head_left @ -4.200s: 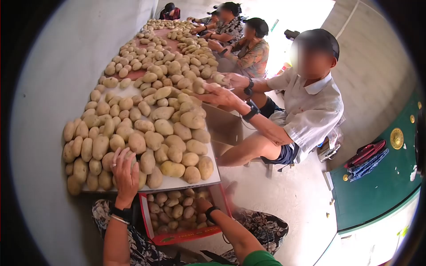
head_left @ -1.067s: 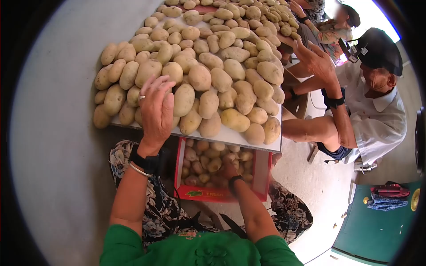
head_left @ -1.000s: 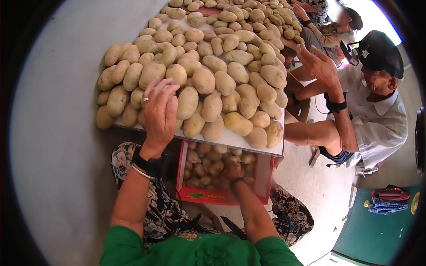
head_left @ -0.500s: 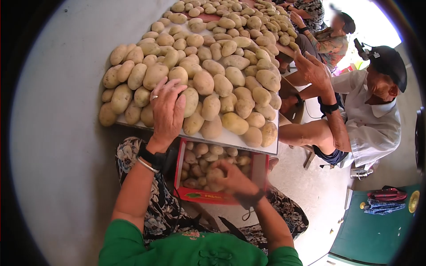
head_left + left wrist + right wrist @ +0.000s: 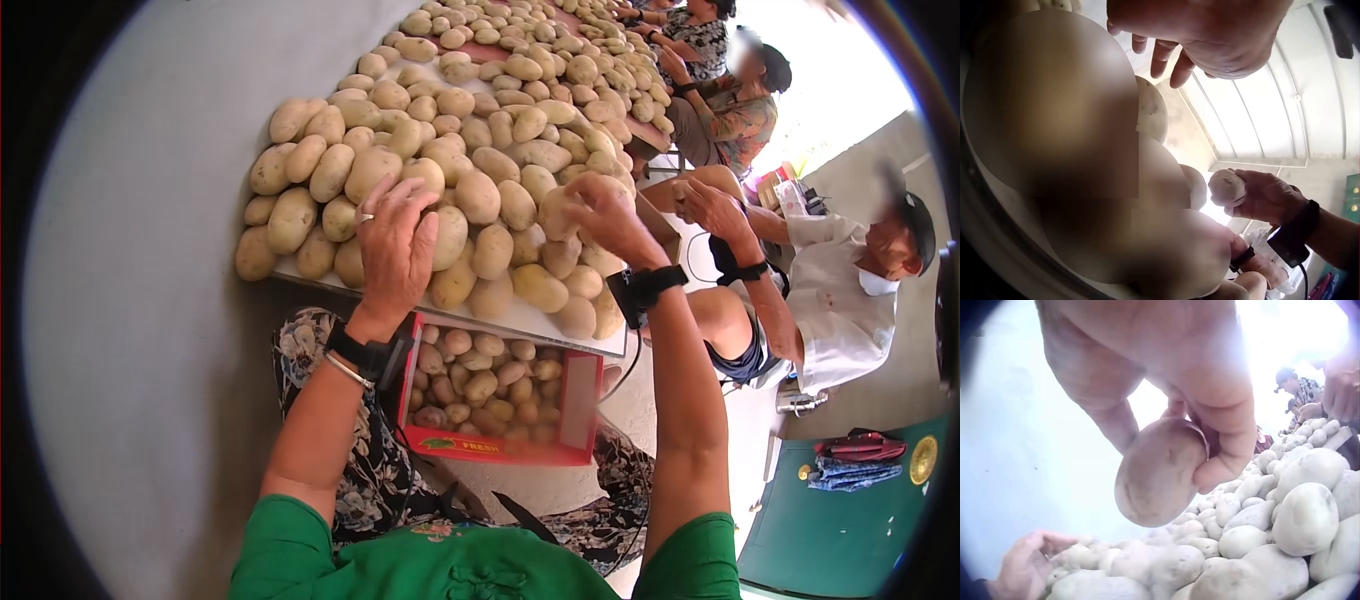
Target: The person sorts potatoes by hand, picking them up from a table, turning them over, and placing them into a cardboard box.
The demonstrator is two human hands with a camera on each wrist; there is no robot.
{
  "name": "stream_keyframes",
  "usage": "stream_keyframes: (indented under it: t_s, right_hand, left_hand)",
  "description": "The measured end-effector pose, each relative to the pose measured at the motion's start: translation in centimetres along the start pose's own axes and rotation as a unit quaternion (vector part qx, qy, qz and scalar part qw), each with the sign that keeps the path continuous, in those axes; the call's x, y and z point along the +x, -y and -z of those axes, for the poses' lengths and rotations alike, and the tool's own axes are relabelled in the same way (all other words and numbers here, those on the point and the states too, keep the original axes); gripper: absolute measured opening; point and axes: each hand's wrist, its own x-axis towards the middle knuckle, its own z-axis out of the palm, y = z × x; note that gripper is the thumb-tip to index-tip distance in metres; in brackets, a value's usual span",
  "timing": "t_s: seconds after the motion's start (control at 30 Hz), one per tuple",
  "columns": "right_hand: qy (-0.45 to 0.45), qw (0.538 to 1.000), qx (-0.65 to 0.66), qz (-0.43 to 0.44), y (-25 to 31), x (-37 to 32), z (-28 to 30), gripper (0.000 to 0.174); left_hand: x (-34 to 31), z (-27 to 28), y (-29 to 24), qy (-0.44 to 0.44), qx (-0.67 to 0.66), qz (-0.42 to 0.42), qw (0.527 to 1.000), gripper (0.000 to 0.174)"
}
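My left hand (image 5: 395, 245) rests on potatoes at the near edge of the table, its fingers lying relaxed over them. In the left wrist view those fingers (image 5: 1159, 59) hang loosely and grip nothing. My right hand (image 5: 615, 225) is above the right side of the pile and pinches a potato (image 5: 1161, 475) between thumb and fingertips. The left wrist view also shows this potato (image 5: 1227, 187), raised at the tips of the right hand. Below the table edge stands a red cardboard box (image 5: 490, 448) with many potatoes (image 5: 482, 384) in it.
Potatoes (image 5: 490, 160) cover the white tabletop (image 5: 560, 333) and run on to its far end. A person in a white shirt (image 5: 845, 300) sits to the right, hands raised near the table. More people (image 5: 735, 110) sit further along. A wall (image 5: 150, 250) borders the left side.
My right hand has come up out of the red box with a potato and moved over the pile on the table. The left hand has stayed on the potatoes.
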Motion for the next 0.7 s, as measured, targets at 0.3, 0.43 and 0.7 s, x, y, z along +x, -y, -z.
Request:
stream_keyframes:
  t_s: [0.3,0.43,0.7]
  right_hand:
    - [0.049,0.999,-0.007,0.008,-0.1,0.7,-0.9,0.015]
    - [-0.076,0.996,0.043,-0.015,2.2,-1.8,-0.2,0.022]
    - [0.246,0.862,0.395,-0.201,7.1,-14.1,-5.5,0.011]
  left_hand:
    - [0.2,0.2,1.1,-0.03,0.008,-0.045,0.999,0.019]
    - [-0.2,-0.8,2.0,-0.044,-0.001,-0.073,0.996,0.024]
    - [-0.6,-0.6,1.9,-0.029,0.002,-0.074,0.997,0.024]
